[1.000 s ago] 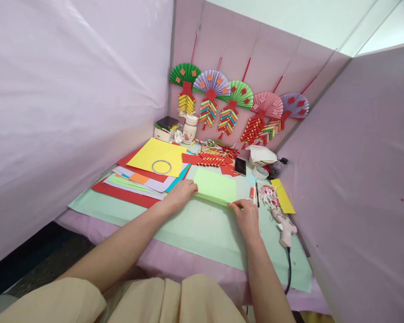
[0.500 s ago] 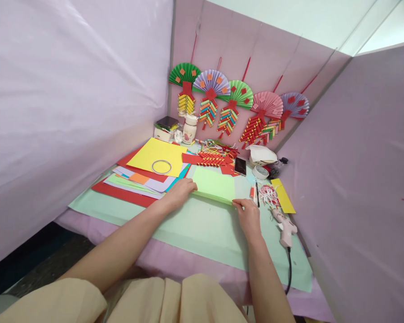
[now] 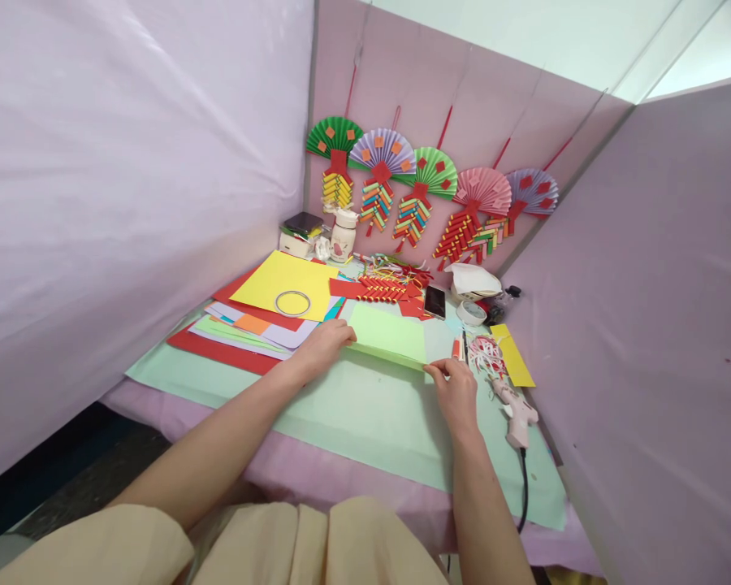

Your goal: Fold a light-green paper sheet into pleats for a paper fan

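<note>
A light green sheet of paper (image 3: 391, 335) lies in front of me, its near edge folded into a narrow strip. My left hand (image 3: 329, 343) pinches the left end of that folded edge. At the right end, my right hand (image 3: 454, 386) holds the edge between thumb and fingers. Left of the sheet are a yellow sheet (image 3: 280, 280) with a metal ring (image 3: 292, 303) on it and a stack of coloured papers (image 3: 249, 329). Just behind the green sheet lies a red strip with rolled red and yellow paper tubes (image 3: 382, 289).
A glue gun (image 3: 516, 414) with a black cord lies at the right, near shredded paper strips (image 3: 487, 356) and a yellow strip (image 3: 512, 355). Behind are a phone (image 3: 434, 301), a tape roll (image 3: 471, 312) and a white jar (image 3: 343, 236). Several paper fans (image 3: 432, 171) hang on the back wall.
My right hand has shifted slightly to the right along the folded edge and still pinches it. My left hand has stayed almost in place.
</note>
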Demonstrator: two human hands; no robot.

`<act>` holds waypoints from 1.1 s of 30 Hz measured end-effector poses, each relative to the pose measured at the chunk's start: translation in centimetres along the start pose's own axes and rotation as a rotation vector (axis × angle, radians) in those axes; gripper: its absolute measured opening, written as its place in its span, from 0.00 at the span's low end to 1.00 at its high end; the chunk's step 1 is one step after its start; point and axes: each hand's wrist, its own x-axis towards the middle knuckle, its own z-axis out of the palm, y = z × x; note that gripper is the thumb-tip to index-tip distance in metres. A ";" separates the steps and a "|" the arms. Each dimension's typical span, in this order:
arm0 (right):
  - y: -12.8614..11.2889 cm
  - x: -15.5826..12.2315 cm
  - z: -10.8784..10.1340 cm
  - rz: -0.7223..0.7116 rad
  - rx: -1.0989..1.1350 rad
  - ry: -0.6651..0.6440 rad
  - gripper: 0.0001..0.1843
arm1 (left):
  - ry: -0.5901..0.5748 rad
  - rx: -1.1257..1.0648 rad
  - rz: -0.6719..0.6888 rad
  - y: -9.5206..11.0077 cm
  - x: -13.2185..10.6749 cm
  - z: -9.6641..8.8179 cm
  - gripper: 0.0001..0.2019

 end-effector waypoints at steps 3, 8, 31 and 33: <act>0.0 0.1 0.1 -0.070 0.025 0.011 0.14 | 0.012 0.043 -0.004 -0.2 -0.1 0.0 0.12; -0.3 0.2 0.2 -0.157 0.004 -0.013 0.11 | 0.027 0.193 0.035 1.0 -0.4 -0.1 0.10; -6.1 -1.4 2.4 -0.313 -0.223 -0.093 0.11 | 0.029 0.335 0.219 6.2 -0.6 4.6 0.07; -6.0 -1.5 2.4 -0.316 -0.229 -0.096 0.12 | 0.013 0.341 0.236 6.2 -0.7 4.4 0.08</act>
